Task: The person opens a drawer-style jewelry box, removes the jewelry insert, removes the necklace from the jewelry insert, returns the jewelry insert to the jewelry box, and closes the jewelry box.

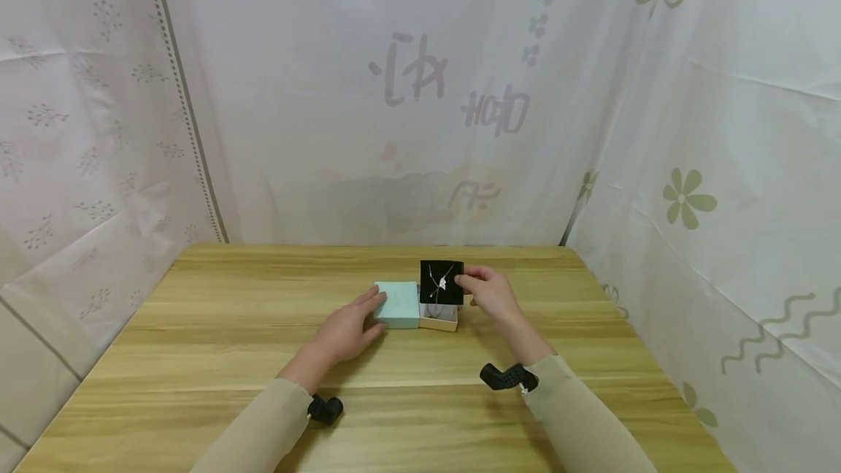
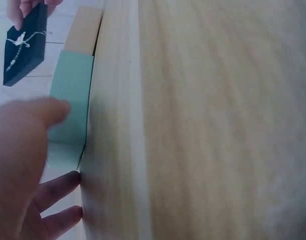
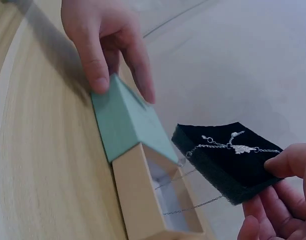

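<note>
A teal box sleeve (image 1: 397, 303) lies on the table with its beige drawer (image 1: 438, 325) pulled out to the right. My left hand (image 1: 344, 328) holds the sleeve's left end, thumb at the front and fingers around the far side. Above the drawer, my right hand (image 1: 493, 294) pinches a black foam pad (image 1: 427, 297) by its right edge, thumb on its face. The pad is tilted and carries a silver chain with a pendant (image 3: 243, 149). In the right wrist view, thin chain strands (image 3: 195, 206) hang from behind the pad into the drawer.
The wood-grain table (image 1: 230, 334) reaches around the box on all sides. Patterned white curtains (image 1: 296, 130) hang behind the table and along both sides. A black wrist camera (image 1: 509, 377) sits on the right wrist, another (image 1: 325, 409) on the left.
</note>
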A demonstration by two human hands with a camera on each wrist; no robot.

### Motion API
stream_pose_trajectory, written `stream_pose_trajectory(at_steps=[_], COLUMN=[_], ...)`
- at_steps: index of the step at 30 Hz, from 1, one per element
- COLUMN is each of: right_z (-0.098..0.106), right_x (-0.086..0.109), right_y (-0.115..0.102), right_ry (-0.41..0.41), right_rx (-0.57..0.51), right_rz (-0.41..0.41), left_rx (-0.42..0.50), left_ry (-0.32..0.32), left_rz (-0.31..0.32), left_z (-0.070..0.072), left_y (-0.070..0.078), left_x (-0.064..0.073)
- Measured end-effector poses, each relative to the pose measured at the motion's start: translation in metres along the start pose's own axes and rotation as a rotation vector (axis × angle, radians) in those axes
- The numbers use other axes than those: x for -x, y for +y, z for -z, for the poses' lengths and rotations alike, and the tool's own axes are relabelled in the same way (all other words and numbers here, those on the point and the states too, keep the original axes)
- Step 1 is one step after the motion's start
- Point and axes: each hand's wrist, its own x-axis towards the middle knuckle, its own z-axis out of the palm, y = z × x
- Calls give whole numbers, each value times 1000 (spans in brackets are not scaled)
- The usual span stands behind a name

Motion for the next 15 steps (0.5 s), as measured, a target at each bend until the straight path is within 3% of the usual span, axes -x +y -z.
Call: stream_pose_trajectory(at_steps=[5, 9, 15], right_z=[-1, -2, -5], right_x=[5, 8, 16], right_y=[-11, -19, -36], right_ry=[8, 10, 13], right_rx=[-44, -73, -100], right_rz=[33, 50, 68], left_rx=[76, 63, 64], left_ry=[5, 40, 108], left_rz=[49, 74, 50], left_z=[7, 17, 41], left_y=[3, 8, 23], left_x=[1, 0, -5])
